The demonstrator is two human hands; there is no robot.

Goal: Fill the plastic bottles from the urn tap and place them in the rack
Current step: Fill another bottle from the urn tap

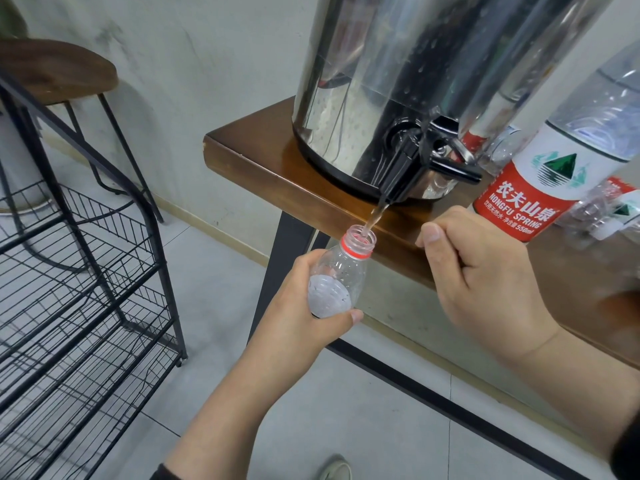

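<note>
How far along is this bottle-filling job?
Early, it seems. Done: nothing visible; the black wire rack shows no bottles on the shelves in view. In hand: the left hand holds a clear bottle under the urn tap, water streaming into its neck; the right hand hovers nearby, fingers curled, holding nothing visible. Left: more bottles wait on the wooden table, then racking them all.

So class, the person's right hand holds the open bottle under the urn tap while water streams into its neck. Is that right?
Not quite: the head view shows the left hand holding the bottle under the urn tap; the right hand holds no bottle. The rest stands.
</note>
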